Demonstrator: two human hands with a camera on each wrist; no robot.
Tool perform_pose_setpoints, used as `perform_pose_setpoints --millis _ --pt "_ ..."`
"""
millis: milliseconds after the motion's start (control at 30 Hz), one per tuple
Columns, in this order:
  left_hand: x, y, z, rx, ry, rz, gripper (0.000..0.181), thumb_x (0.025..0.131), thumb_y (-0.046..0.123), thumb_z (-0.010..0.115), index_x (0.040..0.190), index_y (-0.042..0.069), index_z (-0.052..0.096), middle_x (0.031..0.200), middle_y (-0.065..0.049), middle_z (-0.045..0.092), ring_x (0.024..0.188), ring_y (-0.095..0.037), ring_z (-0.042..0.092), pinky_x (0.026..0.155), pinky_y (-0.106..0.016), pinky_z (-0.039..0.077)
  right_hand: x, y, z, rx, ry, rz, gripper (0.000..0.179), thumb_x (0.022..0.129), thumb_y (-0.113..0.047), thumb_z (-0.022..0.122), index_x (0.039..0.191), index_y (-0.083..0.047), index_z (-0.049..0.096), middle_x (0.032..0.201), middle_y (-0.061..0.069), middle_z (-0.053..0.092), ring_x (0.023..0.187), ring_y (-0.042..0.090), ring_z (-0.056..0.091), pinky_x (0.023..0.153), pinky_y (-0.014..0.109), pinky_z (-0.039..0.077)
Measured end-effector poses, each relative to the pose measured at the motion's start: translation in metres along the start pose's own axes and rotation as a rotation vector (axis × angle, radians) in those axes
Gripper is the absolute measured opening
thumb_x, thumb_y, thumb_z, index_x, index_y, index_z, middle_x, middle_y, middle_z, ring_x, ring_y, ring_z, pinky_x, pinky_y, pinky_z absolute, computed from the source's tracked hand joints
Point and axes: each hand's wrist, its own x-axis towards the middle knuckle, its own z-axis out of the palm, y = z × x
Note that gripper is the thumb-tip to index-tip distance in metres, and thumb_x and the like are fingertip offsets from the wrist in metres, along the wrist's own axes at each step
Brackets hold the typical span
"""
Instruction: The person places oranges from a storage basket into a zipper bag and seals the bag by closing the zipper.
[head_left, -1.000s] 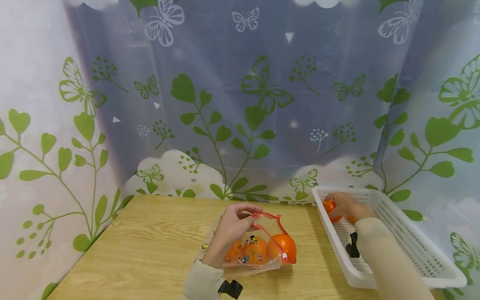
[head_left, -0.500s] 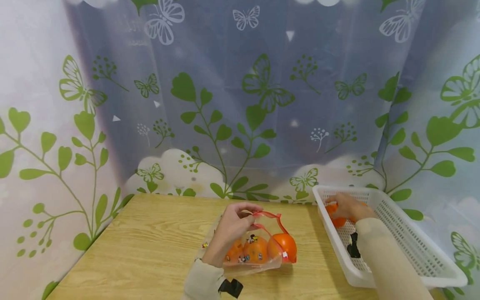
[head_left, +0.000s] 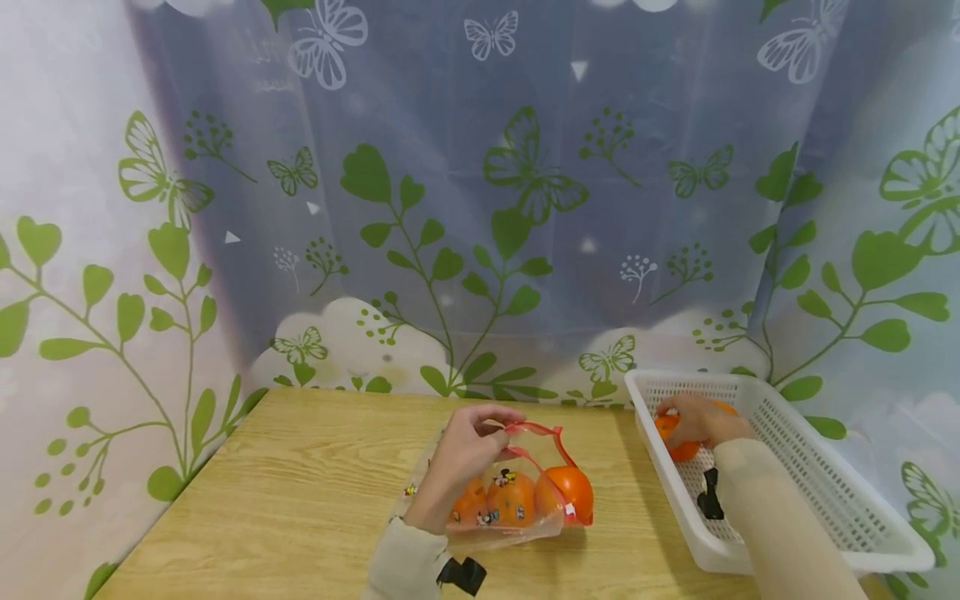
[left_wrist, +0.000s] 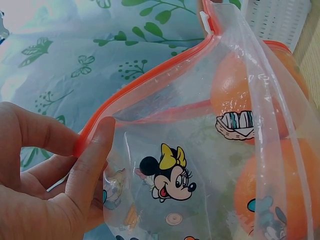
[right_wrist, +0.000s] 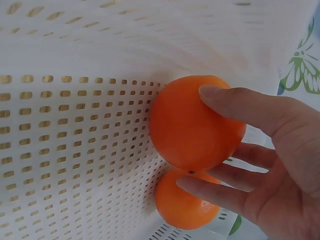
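the left hand (head_left: 468, 450) pinches the red zip edge (left_wrist: 150, 77) of the clear bag (left_wrist: 210, 160), on the table (head_left: 300, 492). bag long axis: left to right; mouth points right. inside the white basket (head_left: 806, 467), the right hand (head_left: 705, 419) grips 1 orange (right_wrist: 192, 130).

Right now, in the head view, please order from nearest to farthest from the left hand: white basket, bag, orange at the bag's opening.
1. Bag, pinched by the left hand.
2. Orange at the bag's opening, to the hand's right.
3. White basket, farther right.
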Motion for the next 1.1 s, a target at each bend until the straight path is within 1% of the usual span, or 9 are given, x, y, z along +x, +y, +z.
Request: perform_pose_setpoints --millis 100,133,167,333,400,467,600,867,1100 --pt "0.0 0.0 0.0 0.003 0.0 0.002 0.029 0.097 -0.002 0.055 0.117 0.003 0.075 0.111 -0.015 0.072 0.088 -0.018 0.072 0.082 -0.037 0.066 -0.002 -0.001 0.0 0.024 -0.009 0.02 0.064 0.078 -0.007 0.082 0.137 0.002 0.06 0.138 0.032 0.053 0.076 0.022 0.049 0.053 0.031 0.042" --pt "0.0 0.0 0.0 0.001 0.0 0.002 0.029 0.097 -0.003 0.055 0.117 0.003 0.075 0.111 -0.015 0.072 0.087 -0.018 0.071 0.081 -0.035 0.066 -0.003 -0.002 0.0 0.027 -0.004 0.022 0.063 0.078 -0.007 0.082 0.137 0.002 0.06 0.137 0.031 0.054 0.072 0.022 0.048 0.052 0.03 0.042" --pt "0.0 0.0 0.0 -0.003 -0.001 0.003 0.029 0.096 -0.003 0.055 0.117 0.003 0.075 0.111 -0.015 0.072 0.087 -0.018 0.071 0.08 -0.033 0.066 -0.004 -0.002 0.0 0.024 -0.004 0.023 0.063 0.079 -0.007 0.082 0.137 0.001 0.06 0.137 0.031 0.054 0.075 0.021 0.048 0.053 0.031 0.042" --pt "0.001 0.0 0.0 -0.019 -0.003 -0.002 0.03 0.096 -0.003 0.055 0.115 0.005 0.076 0.116 -0.022 0.07 0.086 -0.017 0.071 0.079 -0.033 0.066 -0.006 -0.001 0.0 0.02 0.003 -0.005 0.06 0.079 -0.006 0.08 0.135 0.003 0.06 0.133 0.031 0.057 0.059 0.017 0.042 0.05 0.029 0.04" --pt "0.001 -0.001 0.0 -0.02 -0.004 -0.004 0.03 0.096 -0.004 0.055 0.115 0.006 0.076 0.119 -0.024 0.068 0.086 -0.017 0.071 0.079 -0.032 0.066 -0.006 -0.001 0.0 0.01 0.011 -0.022 0.059 0.078 -0.006 0.08 0.133 0.003 0.061 0.131 0.031 0.057 0.062 0.019 0.046 0.051 0.03 0.043" --pt "0.002 -0.001 0.0 -0.021 -0.004 -0.004 0.031 0.096 -0.004 0.054 0.115 0.005 0.076 0.12 -0.025 0.068 0.086 -0.017 0.071 0.079 -0.032 0.066 -0.007 -0.001 -0.002 -0.009 0.021 -0.025 0.059 0.076 -0.007 0.081 0.132 0.002 0.063 0.13 0.03 0.058 0.072 0.022 0.053 0.055 0.034 0.048" --pt "0.002 -0.001 0.0 -0.024 -0.005 -0.005 0.031 0.096 -0.004 0.054 0.116 0.006 0.076 0.121 -0.026 0.067 0.085 -0.017 0.07 0.079 -0.032 0.066 -0.009 -0.004 -0.007 -0.03 0.029 -0.013 0.059 0.076 -0.009 0.081 0.132 0.0 0.064 0.128 0.028 0.059 0.087 0.027 0.057 0.063 0.037 0.053" --pt "0.001 -0.001 0.0 -0.025 -0.008 0.001 0.031 0.097 -0.004 0.053 0.116 0.004 0.076 0.121 -0.025 0.067 0.086 -0.017 0.071 0.08 -0.033 0.066 -0.018 -0.013 -0.023 -0.014 0.04 -0.09 0.06 0.079 -0.011 0.081 0.134 0.003 0.061 0.114 0.026 0.063 0.082 0.025 0.058 0.064 0.037 0.056" --pt "0.001 0.0 0.0 -0.023 -0.013 0.007 0.031 0.097 -0.004 0.053 0.117 0.003 0.075 0.122 -0.026 0.066 0.086 -0.018 0.071 0.08 -0.033 0.066 -0.023 -0.014 -0.032 -0.059 0.085 -0.134 0.059 0.079 -0.014 0.083 0.131 0.004 0.063 0.118 0.033 0.062 0.09 0.029 0.062 0.066 0.035 0.057"
